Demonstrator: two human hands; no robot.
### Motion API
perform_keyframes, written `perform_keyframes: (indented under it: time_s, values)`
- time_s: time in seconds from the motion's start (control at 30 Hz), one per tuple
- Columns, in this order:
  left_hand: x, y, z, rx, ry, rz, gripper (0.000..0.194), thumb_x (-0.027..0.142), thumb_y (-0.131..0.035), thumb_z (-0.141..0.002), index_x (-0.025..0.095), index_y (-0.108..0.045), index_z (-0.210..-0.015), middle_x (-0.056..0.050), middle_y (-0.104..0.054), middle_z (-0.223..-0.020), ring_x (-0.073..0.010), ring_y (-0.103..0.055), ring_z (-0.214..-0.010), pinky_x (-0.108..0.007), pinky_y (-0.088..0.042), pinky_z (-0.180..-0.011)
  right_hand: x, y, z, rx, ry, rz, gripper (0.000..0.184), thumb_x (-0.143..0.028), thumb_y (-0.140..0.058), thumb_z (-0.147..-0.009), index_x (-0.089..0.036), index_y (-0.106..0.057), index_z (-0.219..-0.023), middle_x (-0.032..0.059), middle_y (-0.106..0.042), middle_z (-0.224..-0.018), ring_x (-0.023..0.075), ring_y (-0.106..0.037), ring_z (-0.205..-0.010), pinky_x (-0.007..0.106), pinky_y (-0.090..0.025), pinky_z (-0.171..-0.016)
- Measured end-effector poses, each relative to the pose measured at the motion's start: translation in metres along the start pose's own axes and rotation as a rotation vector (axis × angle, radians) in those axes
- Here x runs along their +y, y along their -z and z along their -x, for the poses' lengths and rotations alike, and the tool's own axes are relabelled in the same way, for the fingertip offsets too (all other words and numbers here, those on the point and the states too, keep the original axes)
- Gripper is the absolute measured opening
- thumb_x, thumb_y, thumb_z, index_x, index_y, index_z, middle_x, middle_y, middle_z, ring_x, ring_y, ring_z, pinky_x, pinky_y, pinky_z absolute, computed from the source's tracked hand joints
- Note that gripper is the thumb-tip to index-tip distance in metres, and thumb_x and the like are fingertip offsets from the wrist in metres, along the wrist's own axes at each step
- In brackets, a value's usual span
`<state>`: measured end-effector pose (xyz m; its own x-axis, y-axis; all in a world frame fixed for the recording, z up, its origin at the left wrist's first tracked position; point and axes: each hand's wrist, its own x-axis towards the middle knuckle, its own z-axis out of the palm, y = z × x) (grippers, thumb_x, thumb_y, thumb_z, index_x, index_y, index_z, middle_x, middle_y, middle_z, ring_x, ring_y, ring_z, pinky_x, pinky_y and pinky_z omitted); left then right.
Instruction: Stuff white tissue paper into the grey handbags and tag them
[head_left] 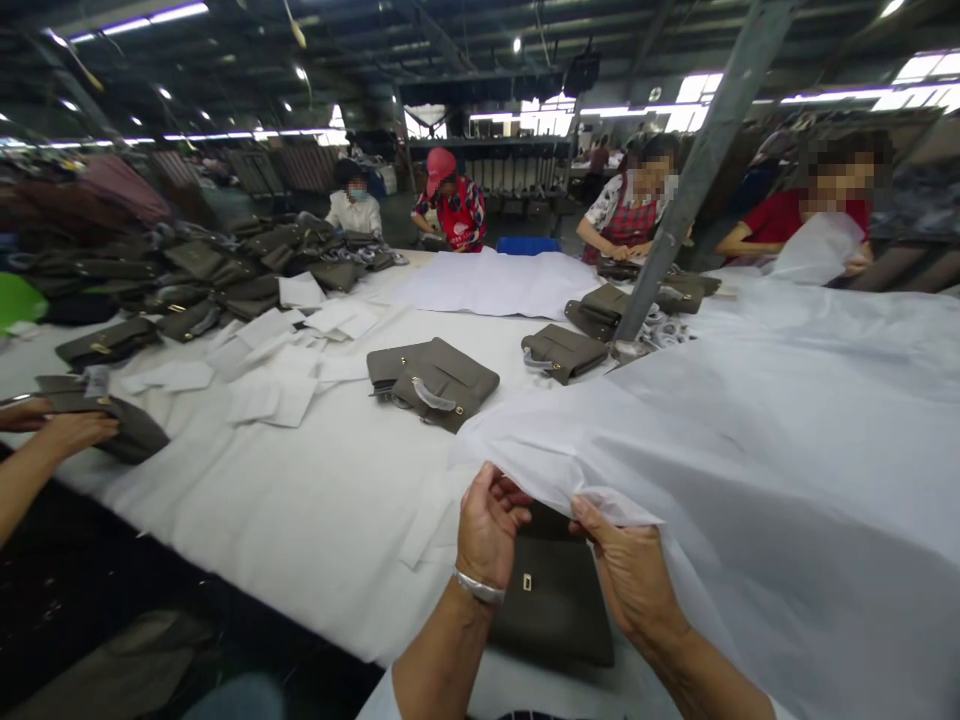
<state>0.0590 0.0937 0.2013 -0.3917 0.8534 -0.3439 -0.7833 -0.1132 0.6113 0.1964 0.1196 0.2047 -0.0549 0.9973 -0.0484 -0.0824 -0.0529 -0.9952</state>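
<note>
A large thin white sheet (720, 450), paper or plastic, spreads over the right side of the table. My left hand (487, 525), a silver bracelet on its wrist, is closed with curled fingers at the sheet's near left edge. A little to the right, my right hand (630, 565) pinches a folded part of the same edge between thumb and fingers. Below and between both hands lies a dark olive handbag (551, 605) with a small gold clasp on its front. The raised sheet hides the bag's top.
Two olive handbags (450, 382) lie ahead, another bag (564, 350) beside a slanted metal post (705, 170). Loose white paper pieces (277, 395) and piled bags (217, 265) cover the left. A co-worker's hands (79, 432) hold a bag at far left. Several people work across the white-covered table (322, 500).
</note>
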Motion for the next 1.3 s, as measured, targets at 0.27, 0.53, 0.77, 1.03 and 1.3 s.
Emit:
perform_keyframes:
  time_s: [0.27, 0.53, 0.77, 1.03, 1.3]
  values:
    - [0.007, 0.022, -0.005, 0.13, -0.083, -0.277, 0.035, 0.04, -0.073, -0.067, 0.013, -0.051, -0.068, 0.001, -0.058, -0.059, -0.0094, -0.056, -0.049, -0.016, -0.035, -0.041, 0.012, 0.002, 0.007, -0.027, -0.174, -0.085, 0.03, -0.043, -0.076, -0.067, -0.017, -0.068, -0.08, 0.005, -0.067, -0.081, 0.0191, -0.06, -0.072, 0.032, -0.052, -0.068]
    - [0.017, 0.016, -0.005, 0.18, -0.376, -0.656, 0.03, 0.038, -0.068, -0.074, 0.015, -0.053, -0.062, 0.002, -0.056, -0.052, -0.0077, -0.05, -0.045, -0.019, -0.037, -0.045, -0.055, 0.014, 0.031, -0.969, -0.22, 0.243, 0.03, -0.045, -0.065, -0.079, -0.016, -0.071, -0.078, 0.0057, -0.068, -0.07, 0.0135, -0.057, -0.062, 0.022, -0.045, -0.055]
    - [0.019, 0.007, 0.007, -0.018, -0.429, -0.736, 0.032, 0.04, -0.062, -0.082, 0.016, -0.05, -0.064, 0.005, -0.051, -0.052, -0.0071, -0.044, -0.049, -0.02, -0.037, -0.051, -0.081, -0.02, -0.026, -0.673, 0.537, 0.724, 0.015, -0.025, -0.06, -0.079, -0.021, -0.069, -0.09, 0.004, -0.068, -0.085, 0.0172, -0.058, -0.075, 0.028, -0.044, -0.069]
    - [0.004, 0.003, 0.001, -0.096, -0.345, -0.516, 0.034, 0.045, -0.06, -0.083, 0.016, -0.047, -0.07, 0.005, -0.049, -0.059, -0.0075, -0.046, -0.055, -0.021, -0.039, -0.054, -0.048, -0.037, -0.036, -0.689, 0.121, 0.435, 0.012, -0.027, -0.058, -0.08, -0.017, -0.062, -0.075, 0.0007, -0.066, -0.07, 0.0138, -0.059, -0.065, 0.024, -0.045, -0.063]
    - [-0.001, -0.007, -0.009, -0.088, -0.269, -0.495, 0.04, 0.053, -0.065, -0.076, 0.015, -0.053, -0.071, 0.004, -0.05, -0.056, -0.0069, -0.043, -0.05, -0.021, -0.037, -0.05, -0.048, -0.024, -0.048, -0.671, 0.046, 0.302, 0.019, -0.033, -0.06, -0.08, -0.016, -0.069, -0.081, 0.0001, -0.064, -0.065, 0.0109, -0.052, -0.055, 0.021, -0.04, -0.051]
